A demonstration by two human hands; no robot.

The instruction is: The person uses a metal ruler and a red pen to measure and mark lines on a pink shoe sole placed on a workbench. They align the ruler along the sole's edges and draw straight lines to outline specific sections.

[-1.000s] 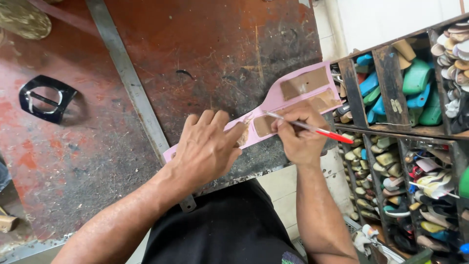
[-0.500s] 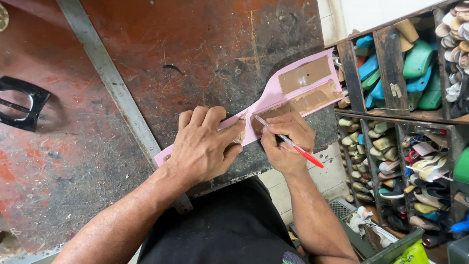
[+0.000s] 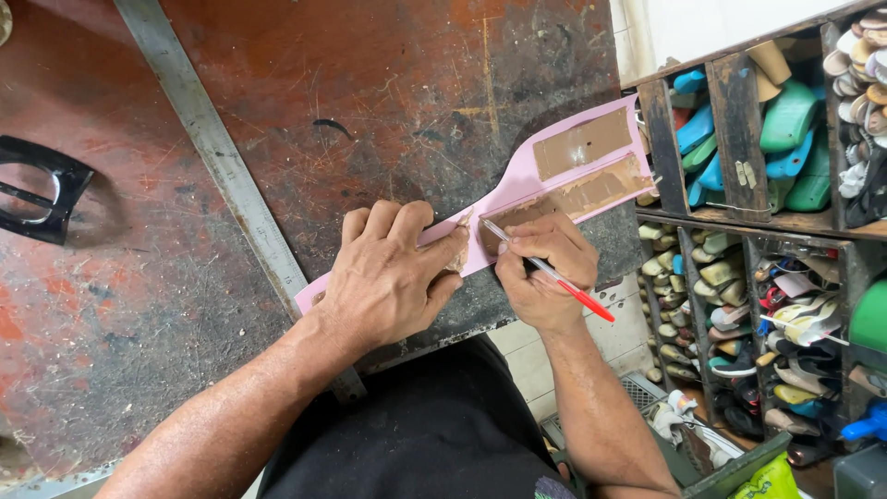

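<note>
Pink pattern strip lies flat on the worktop, running diagonally from near the front edge up toward the right edge, its far end overhanging beside the shelving of shoe lasts. Brown patches on its upper part; what they are cannot be told.

Left hand: palm down, fingers spread and pressed on the strip's lower half, pinning it. Holds nothing.

Right hand: closed in a writing grip round a red-capped pen, tip touching the strip just beside the left fingertips. The strip passes under both hands, which sit close together at its middle.

Handling, judged: thin sheet, light, flexible, likely card or thin board. Would slide easily on the worn surface unless pressed flat. Best held by broad pressure near the pen tip, or lifted at an edge; the overhanging end may sag or crease.

Also present: metal rule lying diagonally left of the hands; black buckle-like frame near the left edge.
</note>
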